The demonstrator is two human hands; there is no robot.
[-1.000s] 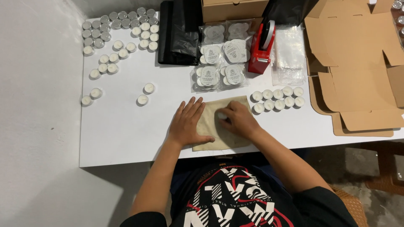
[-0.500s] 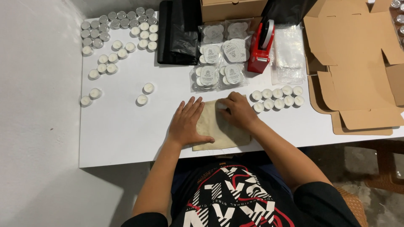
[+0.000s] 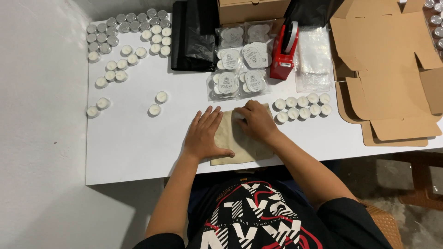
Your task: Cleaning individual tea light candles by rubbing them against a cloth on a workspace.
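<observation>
The beige cloth pouch (image 3: 240, 140) lies flat at the near edge of the white table (image 3: 134, 147), under both hands. At far left I see many loose tealight candles (image 3: 124, 50). My left hand (image 3: 206, 135) presses flat on the pouch, fingers spread, gripping nothing. My right hand (image 3: 256, 121) is curled at the pouch top, maybe pinching something small and white; I cannot tell. Further right stand ten tealights in two rows (image 3: 302, 106), then the flat cardboard boxes (image 3: 392, 69).

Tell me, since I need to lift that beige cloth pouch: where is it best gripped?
Likely the beige cloth pouch is best pinched at its near corner, coming from the table's front edge: it lies flat, both hands cover its far part, and that corner sits free.
</observation>
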